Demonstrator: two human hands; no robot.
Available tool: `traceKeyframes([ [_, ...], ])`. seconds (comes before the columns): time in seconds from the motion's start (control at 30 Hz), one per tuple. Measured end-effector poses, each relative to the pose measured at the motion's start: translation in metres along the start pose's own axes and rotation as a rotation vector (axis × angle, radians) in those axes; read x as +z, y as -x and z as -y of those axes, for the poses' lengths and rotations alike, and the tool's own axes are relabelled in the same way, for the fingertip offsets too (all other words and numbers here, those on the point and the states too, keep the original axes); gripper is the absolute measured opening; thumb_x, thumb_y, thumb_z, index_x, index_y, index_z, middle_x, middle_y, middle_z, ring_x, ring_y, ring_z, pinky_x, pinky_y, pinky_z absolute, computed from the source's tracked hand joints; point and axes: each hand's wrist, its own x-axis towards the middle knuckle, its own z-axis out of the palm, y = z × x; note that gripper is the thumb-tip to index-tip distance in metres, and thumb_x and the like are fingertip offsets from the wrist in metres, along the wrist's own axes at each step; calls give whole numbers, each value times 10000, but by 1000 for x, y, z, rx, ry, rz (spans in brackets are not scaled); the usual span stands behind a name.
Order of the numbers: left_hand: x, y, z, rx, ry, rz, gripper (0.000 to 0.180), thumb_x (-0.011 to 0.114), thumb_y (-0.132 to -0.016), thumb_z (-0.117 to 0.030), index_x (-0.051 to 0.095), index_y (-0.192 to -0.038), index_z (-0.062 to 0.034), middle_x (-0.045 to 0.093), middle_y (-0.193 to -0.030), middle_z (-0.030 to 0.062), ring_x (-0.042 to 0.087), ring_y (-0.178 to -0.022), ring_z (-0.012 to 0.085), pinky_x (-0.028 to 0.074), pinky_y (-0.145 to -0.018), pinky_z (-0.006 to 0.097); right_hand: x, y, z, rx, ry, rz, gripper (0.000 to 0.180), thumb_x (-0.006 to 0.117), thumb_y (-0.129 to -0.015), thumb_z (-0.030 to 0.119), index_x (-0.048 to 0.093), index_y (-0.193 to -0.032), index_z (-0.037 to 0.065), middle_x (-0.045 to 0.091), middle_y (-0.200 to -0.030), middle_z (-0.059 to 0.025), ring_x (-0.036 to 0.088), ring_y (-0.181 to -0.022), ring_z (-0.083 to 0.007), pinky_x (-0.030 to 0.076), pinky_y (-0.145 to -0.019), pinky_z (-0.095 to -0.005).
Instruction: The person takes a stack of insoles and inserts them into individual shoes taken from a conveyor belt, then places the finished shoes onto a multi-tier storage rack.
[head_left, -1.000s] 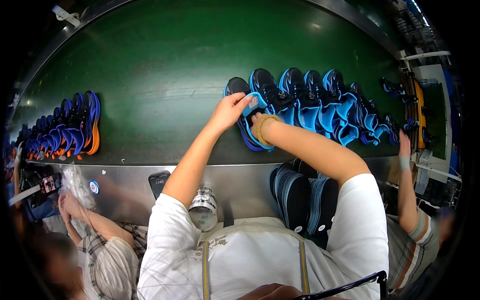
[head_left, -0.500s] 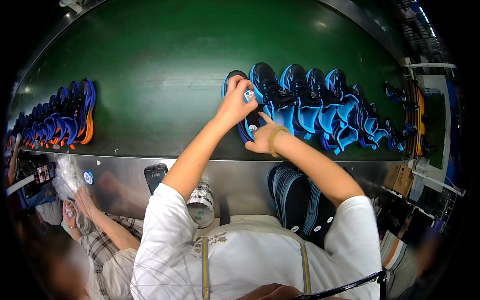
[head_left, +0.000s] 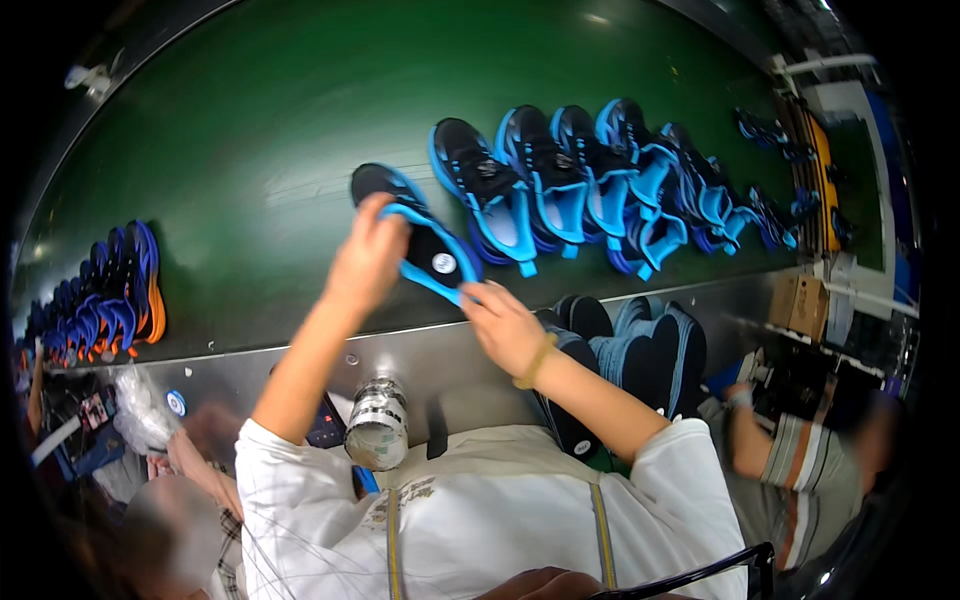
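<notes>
One view only is showing here: a wide fisheye camera worn on the person's head, looking steeply down and forward over their own chest and forearms. The green conveyor belt (head_left: 250,150) is filling the upper half, its straight near edge bowing toward the rim (the lens is doing that). The metal ledge (head_left: 300,365) along the belt's near edge is crossing the middle. The camera is sitting close, the left hand (head_left: 365,262) and right hand (head_left: 505,325) lying near the centre. The belt's far left and far right ends are curving off into the dark rim.
</notes>
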Motion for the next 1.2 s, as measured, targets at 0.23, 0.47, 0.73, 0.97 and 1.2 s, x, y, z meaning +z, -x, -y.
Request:
traceKeyframes([
  [0.23,-72,-47,51,11,-284,91,135,571,-738,-108,542,-838,-22,561,-989,113,551,-766,294,435,-687,345,-57,43,37,71,69,-142,331,527,-717,96,482,-1035,14,408,-1138,-170,432,-993,-327,338,-858,-425],
  [0.47,-78,-62,37,-275,972,-285,40,469,-788,-35,453,-763,-9,557,-864,119,496,-670,112,406,-578,228,-111,212,17,1043,222,-125,404,649,-672,228,481,-996,55,348,-1185,-252,459,-957,-392,412,-769,-396],
  [0.73,58,-56,-61,-93,86,47,579,587,-727,-207,292,-1219,-127,430,-1089,155,517,-855,319,433,-702,371,-151,209,12,897,-2,-444,224,653,-676,112,583,-843,-19,547,-955,-187,551,-819,-249,437,-698,-297],
  [0.97,62,-92,-33,-370,170,207,406,535,-748,-408,539,-870,-21,558,-709,170,543,-680,339,428,-597,388,-168,11,-32,639,-607,186,167,642,-685,155,628,-744,0,592,-632,-41,499,-555,-68,404,-521,-196],
  [1.2,52,-84,-18,-533,406,421,410,526,-777,-384,577,-805,22,551,-643,80,475,-601,136,392,-569,295,-42,-85,-55,370,271,398,128,509,-671,52,613,-712,-9,581,-807,-204,578,-767,-302,460,-715,-360],
])
